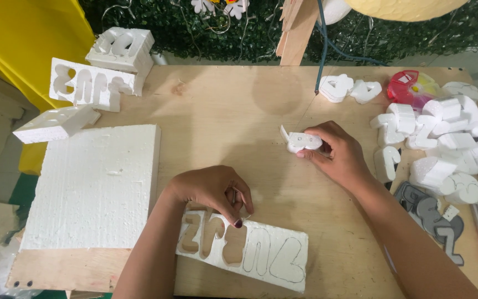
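Right hand pinched on small foam cutout, lifted above table. Left hand fingers curled together, pressing foam strip with cut-out shapes at table front edge. Thick foam block just left.

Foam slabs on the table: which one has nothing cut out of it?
The big thick foam block at the left; the other slabs all show cut-out shapes.

No packages, labels, signs, screens
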